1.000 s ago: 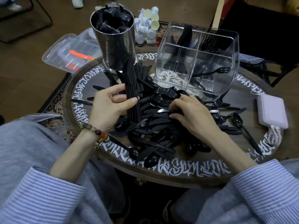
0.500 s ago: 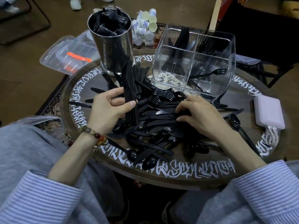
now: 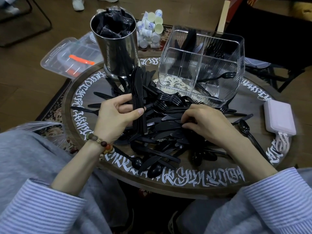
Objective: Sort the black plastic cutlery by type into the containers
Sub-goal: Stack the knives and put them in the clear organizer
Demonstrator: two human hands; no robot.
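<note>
Right hand point(image 3: 208, 123) now deeper in cutlery pile point(image 3: 162, 132), fingers pinching; left hand point(image 3: 116, 115) gripping knife bundle point(image 3: 138, 98)

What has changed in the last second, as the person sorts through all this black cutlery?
Very little. The right hand has crept slightly rightward over the heap of loose black plastic cutlery, fingers still picking at a knife there. The left hand keeps its grip on the upright bundle of black plastic knives. The shiny metal cylinder and clear ribbed divided container stayed put.
</note>
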